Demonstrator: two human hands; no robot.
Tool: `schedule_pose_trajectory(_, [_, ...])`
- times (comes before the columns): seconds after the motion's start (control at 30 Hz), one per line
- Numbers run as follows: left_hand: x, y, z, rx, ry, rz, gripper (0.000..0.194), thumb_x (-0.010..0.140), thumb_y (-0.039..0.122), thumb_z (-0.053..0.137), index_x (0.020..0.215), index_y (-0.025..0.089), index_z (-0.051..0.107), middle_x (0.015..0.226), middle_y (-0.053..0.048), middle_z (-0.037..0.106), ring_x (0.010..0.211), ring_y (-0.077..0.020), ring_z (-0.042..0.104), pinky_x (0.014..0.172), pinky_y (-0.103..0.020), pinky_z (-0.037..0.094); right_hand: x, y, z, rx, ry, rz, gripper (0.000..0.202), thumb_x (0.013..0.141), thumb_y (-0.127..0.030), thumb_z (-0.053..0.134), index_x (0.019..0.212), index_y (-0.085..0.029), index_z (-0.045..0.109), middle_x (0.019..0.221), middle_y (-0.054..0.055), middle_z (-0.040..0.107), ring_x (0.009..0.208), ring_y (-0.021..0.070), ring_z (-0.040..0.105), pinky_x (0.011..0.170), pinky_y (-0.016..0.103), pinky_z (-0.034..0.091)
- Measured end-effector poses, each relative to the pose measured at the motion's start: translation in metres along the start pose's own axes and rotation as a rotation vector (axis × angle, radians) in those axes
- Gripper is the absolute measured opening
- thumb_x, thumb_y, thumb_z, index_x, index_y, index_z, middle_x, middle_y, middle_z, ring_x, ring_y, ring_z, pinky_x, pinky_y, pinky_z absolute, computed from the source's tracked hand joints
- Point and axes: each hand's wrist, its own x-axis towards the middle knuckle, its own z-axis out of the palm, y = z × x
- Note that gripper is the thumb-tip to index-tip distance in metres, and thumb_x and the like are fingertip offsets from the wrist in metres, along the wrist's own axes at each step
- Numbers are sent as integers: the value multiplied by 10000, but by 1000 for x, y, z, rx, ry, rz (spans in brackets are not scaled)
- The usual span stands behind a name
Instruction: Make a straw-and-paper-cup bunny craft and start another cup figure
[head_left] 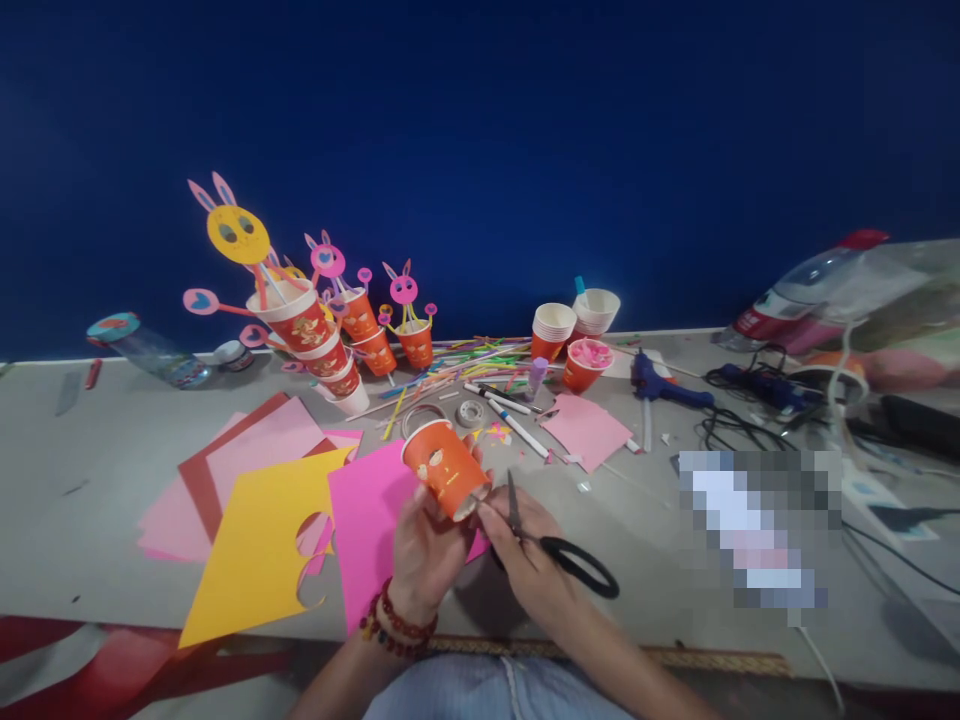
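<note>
An orange paper cup (444, 465) with a printed face lies tilted in my left hand (431, 545), its fingers wrapped round the underside and far side. The white base of the cup faces my right hand (529, 550). My right hand is closed round black-handled scissors (581, 568); one blade stands up and away from the cup, and the other is at the cup's base near my fingertips. Beneath the cup, a magenta sheet (367, 520) lies beside a yellow sheet (247, 540) with round cut-outs.
Cups with bunny figures (238, 235) stand at the back left. Behind the cup are scattered coloured sticks (480, 350), a tape roll (470, 414) and markers (517, 428). Pink paper (587, 432), a blue glue gun (664, 385), cables and a bottle (795, 290) lie to the right.
</note>
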Motion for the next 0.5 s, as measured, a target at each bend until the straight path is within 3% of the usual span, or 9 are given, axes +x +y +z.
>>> schedule_pose_trajectory(0.13, [-1,5,-6,102,109,37,347,844,412,754,1116,198,742,1117,-72,779,1029,-237,718,974,-365,527,10,-1,-10,-183,-63,-224,315,1033,-210,432,763,-208,595,669,21,606,648,188,543,685,353,432])
schedule_pose_trajectory(0.2, [-1,4,-7,121,145,64,295,820,356,785,1070,203,747,1079,-51,784,983,-221,724,909,-333,548,12,-1,-11,-195,-53,-254,310,1032,-207,430,771,-202,598,670,22,606,644,183,534,680,349,419])
schedule_pose_trajectory(0.27, [-1,1,-6,112,139,91,246,795,332,808,1003,214,751,1011,-31,785,955,-213,720,863,-316,551,11,-3,-7,-116,-12,-185,335,1044,-245,427,756,-208,595,672,20,619,641,180,554,654,329,426])
schedule_pose_trajectory(0.4, [-3,-5,-2,108,60,84,236,783,337,807,976,211,757,920,-38,765,854,-216,702,766,-321,535,4,-5,3,129,81,94,410,1071,-359,400,745,-229,611,652,3,651,567,164,590,526,270,448])
schedule_pose_trajectory(0.5, [-5,-4,0,93,44,41,317,811,323,762,1117,247,734,1031,-53,761,971,-234,690,859,-350,515,2,-5,1,61,71,63,394,1064,-358,408,752,-243,620,671,13,653,626,189,613,581,290,479])
